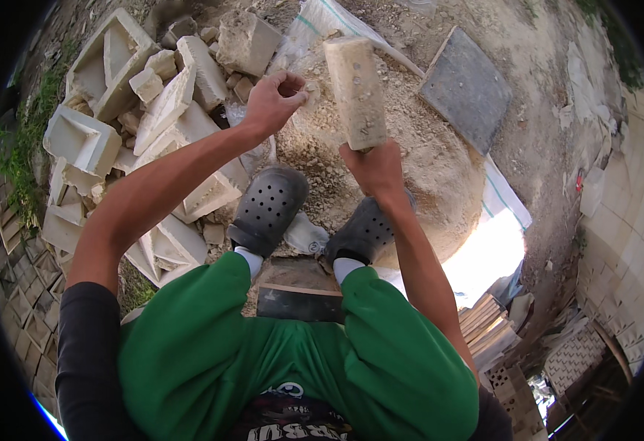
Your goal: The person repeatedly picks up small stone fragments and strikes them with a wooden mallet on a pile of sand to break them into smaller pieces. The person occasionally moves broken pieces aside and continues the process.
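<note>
In my right hand [376, 170] is the handle of a mallet [356, 94] with a thick, pale, dust-caked head. The head stands raised over a heap of crushed pale rubble [425, 176]. My left hand [274, 104] hangs over the heap's left side, its fingers curled and thumb and fingertips drawn together. Whatever may sit between those fingertips is too small to make out. Below, my grey clogs [270, 209] stand at the near edge of the heap, with a crumpled whitish bag [306, 234] between them.
Broken pale plaster moulds [164, 110] are piled on the left. A white woven sheet [502, 195] lies under the heap. A dark square slab [465, 90] lies at the far right of it. Stacked wooden strips [484, 323] stand near my right knee.
</note>
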The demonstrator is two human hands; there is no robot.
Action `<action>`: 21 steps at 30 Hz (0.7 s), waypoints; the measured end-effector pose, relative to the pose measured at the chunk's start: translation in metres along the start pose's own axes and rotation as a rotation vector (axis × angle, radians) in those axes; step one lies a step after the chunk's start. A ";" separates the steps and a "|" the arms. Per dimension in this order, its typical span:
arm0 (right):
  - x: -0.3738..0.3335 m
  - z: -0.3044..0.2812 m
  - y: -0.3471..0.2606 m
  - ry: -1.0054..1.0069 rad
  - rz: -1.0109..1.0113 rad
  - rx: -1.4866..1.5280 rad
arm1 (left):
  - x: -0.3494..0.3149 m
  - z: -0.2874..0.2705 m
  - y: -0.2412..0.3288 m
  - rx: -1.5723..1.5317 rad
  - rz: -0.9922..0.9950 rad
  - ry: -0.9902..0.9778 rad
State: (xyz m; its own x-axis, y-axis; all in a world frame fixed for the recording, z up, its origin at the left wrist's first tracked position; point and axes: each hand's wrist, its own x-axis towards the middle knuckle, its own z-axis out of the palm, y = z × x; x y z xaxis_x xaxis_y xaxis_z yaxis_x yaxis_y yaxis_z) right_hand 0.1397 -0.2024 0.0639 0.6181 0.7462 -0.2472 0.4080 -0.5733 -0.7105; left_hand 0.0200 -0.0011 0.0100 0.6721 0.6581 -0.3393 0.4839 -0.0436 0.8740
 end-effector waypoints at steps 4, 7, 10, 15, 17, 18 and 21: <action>0.011 -0.014 -0.007 -0.190 0.322 0.035 | -0.001 -0.002 0.001 0.027 0.020 0.015; 0.006 -0.036 -0.028 -0.165 0.282 0.063 | 0.001 -0.004 0.000 0.067 0.036 0.025; -0.002 -0.044 -0.039 -0.137 0.178 0.221 | 0.002 -0.004 -0.002 0.062 0.043 0.017; 0.005 -0.003 0.000 -0.219 0.281 0.003 | 0.003 0.000 0.001 0.050 0.043 -0.010; 0.008 -0.010 0.004 -0.261 0.317 0.048 | 0.004 0.002 -0.002 0.037 0.045 -0.009; 0.010 -0.020 -0.015 -0.280 0.368 0.076 | 0.003 -0.002 -0.004 0.049 0.044 -0.004; 0.004 -0.038 -0.029 -0.190 0.334 0.077 | 0.003 -0.003 -0.001 0.082 0.050 -0.024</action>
State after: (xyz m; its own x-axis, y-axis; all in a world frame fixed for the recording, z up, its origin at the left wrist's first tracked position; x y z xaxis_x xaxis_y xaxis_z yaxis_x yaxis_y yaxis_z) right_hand 0.1560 -0.1957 0.1081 0.5696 0.5761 -0.5862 0.1488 -0.7738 -0.6157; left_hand 0.0196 0.0035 0.0096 0.7094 0.6355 -0.3048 0.4929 -0.1382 0.8591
